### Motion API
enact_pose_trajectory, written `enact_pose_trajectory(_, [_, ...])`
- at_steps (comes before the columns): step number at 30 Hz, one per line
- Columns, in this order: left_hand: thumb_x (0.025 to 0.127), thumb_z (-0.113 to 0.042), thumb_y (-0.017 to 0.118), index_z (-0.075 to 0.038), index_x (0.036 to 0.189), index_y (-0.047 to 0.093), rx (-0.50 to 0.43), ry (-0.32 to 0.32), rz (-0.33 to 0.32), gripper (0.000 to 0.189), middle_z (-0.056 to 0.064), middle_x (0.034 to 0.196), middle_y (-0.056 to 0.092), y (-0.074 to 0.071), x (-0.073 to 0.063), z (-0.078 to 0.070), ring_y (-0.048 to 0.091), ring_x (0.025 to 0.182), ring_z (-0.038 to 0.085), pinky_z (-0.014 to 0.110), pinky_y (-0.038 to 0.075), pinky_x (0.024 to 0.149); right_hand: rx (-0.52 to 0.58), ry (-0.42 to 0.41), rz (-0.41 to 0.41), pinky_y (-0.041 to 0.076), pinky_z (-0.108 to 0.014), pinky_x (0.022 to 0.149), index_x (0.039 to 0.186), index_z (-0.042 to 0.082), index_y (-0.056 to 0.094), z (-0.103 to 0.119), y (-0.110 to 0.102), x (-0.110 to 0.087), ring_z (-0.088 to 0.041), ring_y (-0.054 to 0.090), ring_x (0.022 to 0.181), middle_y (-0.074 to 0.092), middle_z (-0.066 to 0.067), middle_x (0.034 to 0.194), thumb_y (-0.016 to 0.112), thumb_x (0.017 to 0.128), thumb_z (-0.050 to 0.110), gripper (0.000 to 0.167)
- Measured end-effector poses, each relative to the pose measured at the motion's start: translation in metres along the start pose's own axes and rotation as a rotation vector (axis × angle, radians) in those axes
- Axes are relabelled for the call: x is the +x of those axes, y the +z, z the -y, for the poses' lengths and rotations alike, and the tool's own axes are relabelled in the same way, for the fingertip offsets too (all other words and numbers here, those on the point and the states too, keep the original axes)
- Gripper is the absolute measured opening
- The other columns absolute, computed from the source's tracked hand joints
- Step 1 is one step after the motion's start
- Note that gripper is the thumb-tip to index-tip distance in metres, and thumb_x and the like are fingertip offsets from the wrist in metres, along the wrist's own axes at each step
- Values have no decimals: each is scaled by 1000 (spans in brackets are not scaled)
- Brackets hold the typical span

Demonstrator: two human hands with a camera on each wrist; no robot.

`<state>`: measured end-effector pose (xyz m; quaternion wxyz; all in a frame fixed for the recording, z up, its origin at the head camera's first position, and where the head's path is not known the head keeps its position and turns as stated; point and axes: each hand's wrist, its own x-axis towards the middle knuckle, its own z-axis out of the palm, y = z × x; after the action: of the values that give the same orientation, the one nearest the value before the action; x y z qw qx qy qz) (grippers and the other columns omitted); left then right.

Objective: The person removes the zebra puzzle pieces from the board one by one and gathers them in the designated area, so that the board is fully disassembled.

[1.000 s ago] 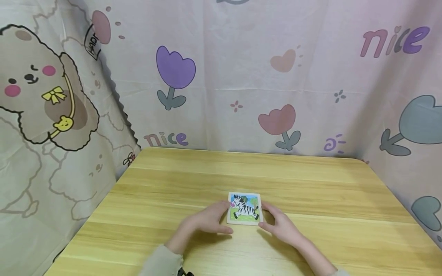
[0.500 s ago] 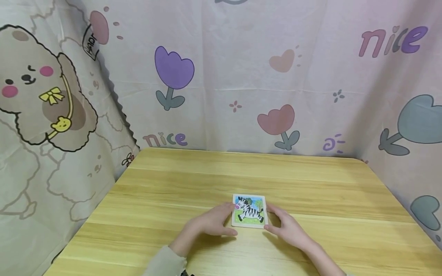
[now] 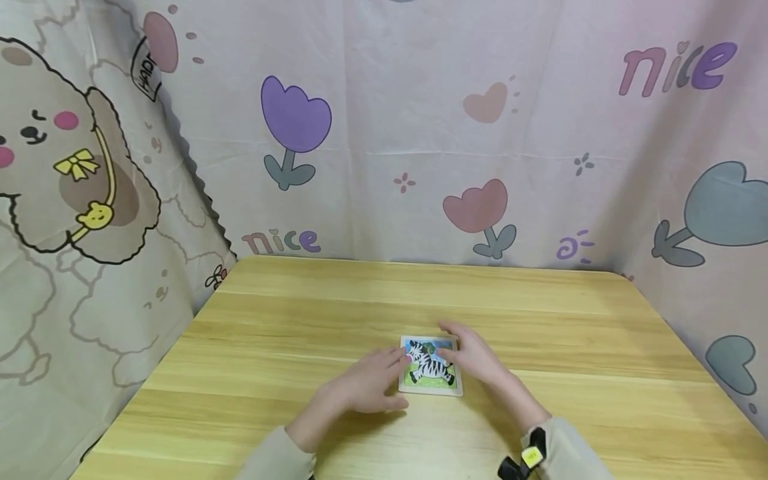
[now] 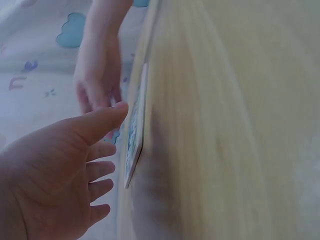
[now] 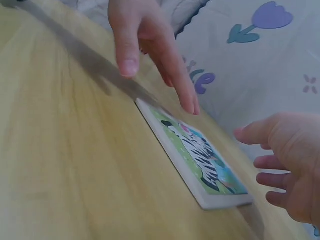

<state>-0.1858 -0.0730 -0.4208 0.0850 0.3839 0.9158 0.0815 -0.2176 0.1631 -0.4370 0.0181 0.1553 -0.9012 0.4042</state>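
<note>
R hand (image 3: 481,355) is moving off the zebra board's (image 3: 429,370) 3 o'clock edge & hovering nr its 1 o'clock corner, fingers loosely open, holding nothing. L hand (image 3: 371,383) is hovering at 9 o'clock, also open w/ no hold, so the board's prob. lying free, flat on the table (image 3: 300,300) betw. them

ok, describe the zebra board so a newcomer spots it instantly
On the wooden table by the printed curtain, look midway across. Between the left hand and the right hand lies a flat square zebra board. Its pale border and striped zebra set it apart from the plain wood.
</note>
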Motion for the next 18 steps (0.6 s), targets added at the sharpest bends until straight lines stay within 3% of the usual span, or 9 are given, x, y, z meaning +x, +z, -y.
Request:
enact_pose_trajectory(9, [83, -64, 50, -11, 146, 30, 138, 42, 45, 85, 11, 152, 22, 2, 1, -12, 19, 138, 27, 44, 20, 111, -131, -132, 51, 45, -47, 91, 119, -1, 60, 7, 18, 26, -31, 55, 105, 58, -15, 116, 72, 79, 14, 45])
enact_pose_trajectory(13, [82, -68, 46, -11, 145, 32, 207, 69, 47, 86, 11, 151, 23, 5, -1, -16, 20, 138, 26, 45, 22, 110, -185, -176, 71, 46, -46, 90, 116, 0, 61, 7, 25, 29, -29, 56, 102, 59, -14, 112, 72, 79, 15, 41])
enact_pose_trajectory(18, [82, -69, 46, -10, 144, 34, 215, 77, 40, 86, 13, 150, 24, 7, -3, -19, 21, 138, 26, 45, 24, 109, -239, -224, 71, 44, -47, 91, 113, 1, 64, 7, 28, 28, -30, 54, 104, 59, -14, 112, 72, 79, 16, 38])
